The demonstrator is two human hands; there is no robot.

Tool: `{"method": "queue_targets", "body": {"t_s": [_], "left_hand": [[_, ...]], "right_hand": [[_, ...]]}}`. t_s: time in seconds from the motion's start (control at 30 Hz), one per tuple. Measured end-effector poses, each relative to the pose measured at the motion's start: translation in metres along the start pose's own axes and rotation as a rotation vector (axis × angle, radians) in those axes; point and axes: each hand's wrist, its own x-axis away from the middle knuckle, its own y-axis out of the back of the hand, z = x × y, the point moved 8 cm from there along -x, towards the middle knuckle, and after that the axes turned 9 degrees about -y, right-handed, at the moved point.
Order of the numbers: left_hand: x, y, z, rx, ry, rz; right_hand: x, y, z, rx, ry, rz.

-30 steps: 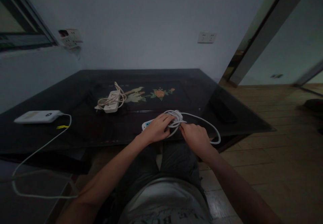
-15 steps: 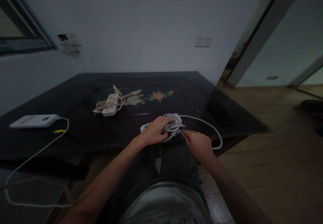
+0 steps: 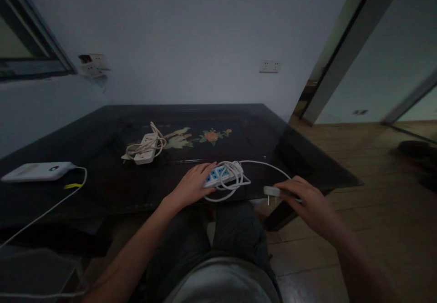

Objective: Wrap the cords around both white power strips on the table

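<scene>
A white power strip (image 3: 218, 174) with blue socket faces lies at the front edge of the dark table. My left hand (image 3: 194, 182) grips its left end, thumb on the near side and fingers over the far side. Loops of white cable (image 3: 233, 186) lie over the strip's right part. Off to the right, my right hand (image 3: 303, 198) holds the plug (image 3: 272, 191) by its cord end, with the metal prongs pointing down. From the strip's right end the cord arcs across to my right hand.
A second power strip (image 3: 146, 149) wrapped in its cord sits farther back on the table (image 3: 191, 112). At the left lies a white device (image 3: 39, 172) with a cable, near a yellow tag (image 3: 73, 186). A dark flat object (image 3: 293, 157) rests at the right. Wall sockets (image 3: 269, 66) are behind.
My right hand has moved right, drawing the plug away from the coiled cable. My left hand has shifted left off the coils onto the strip's end, so the blue sockets now show.
</scene>
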Motion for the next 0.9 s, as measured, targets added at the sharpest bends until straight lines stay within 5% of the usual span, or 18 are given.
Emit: {"method": "queue_targets", "body": {"t_s": [0.13,0.5,0.77,0.9], "left_hand": [[0.007,-0.005,0.010,-0.052,0.126,0.029],[0.026,0.012,0.012,-0.066,0.030,-0.047],[0.023,0.012,0.022,0.097,0.028,-0.019],[0.011,0.020,0.042,0.302,0.111,-0.081]], "right_hand": [[-0.017,0.015,-0.005,-0.180,-0.146,-0.088],[-0.113,-0.032,0.009,-0.742,-0.052,-0.085],[-0.160,-0.086,0.005,-0.466,-0.011,0.132],[-0.163,-0.091,0.000,-0.424,-0.005,0.123]]}}
